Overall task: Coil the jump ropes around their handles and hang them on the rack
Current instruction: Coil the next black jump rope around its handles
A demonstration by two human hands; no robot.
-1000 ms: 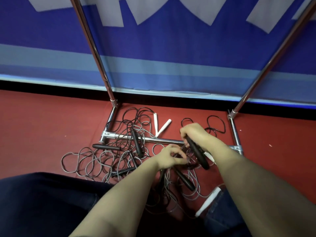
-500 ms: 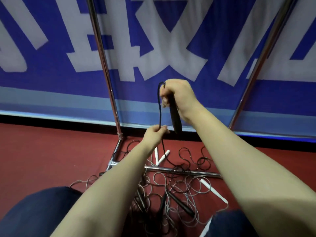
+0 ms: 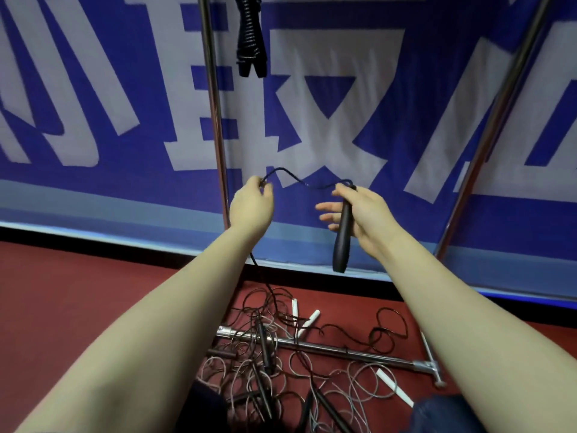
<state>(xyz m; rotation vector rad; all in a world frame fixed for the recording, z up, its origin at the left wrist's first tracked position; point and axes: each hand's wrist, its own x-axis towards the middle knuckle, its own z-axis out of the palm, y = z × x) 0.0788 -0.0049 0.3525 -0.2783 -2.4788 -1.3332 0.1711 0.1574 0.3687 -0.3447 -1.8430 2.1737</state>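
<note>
Snag risk while 1 black rope leaves the tangle

The person's right hand (image 3: pixel 359 210) holds a black handle (image 3: pixel 342 235) near its top. The thumb is against it and the other fingers are spread and nearly straight, so the hold looks light. The handle hangs roughly upright. The left hand (image 3: pixel 252 205) pinches the cord (image 3: pixel 304 183) at its fingertips, and between the 2 hands the cord sags in a slack wave. Below the left hand the cord drops behind the forearm into the pile (image 3: pixel 281 367) of loose ropes on the red floor (image 3: pixel 78 292). That pile lies over and around the base bar (image 3: pixel 331 348) of the rack (image 3: pixel 214 104). At the top edge of the view, 1 coiled rope (image 3: pixel 250 35) already hangs.

The main hazard is what lies below. The far end of the cord and its other handle are somewhere in the pile and cannot be picked out. Winding or pulling now could tighten loops round the base bar, or drag other ropes and the white handles (image 3: pixel 307 321) up with the cord. With so light a hold, a sudden catch could tug the black handle out of the right hand. Slack between the hands would also make loose turns that could slip off the handle once hung. Freeing the cord gently before any winding looks the safer course
</note>
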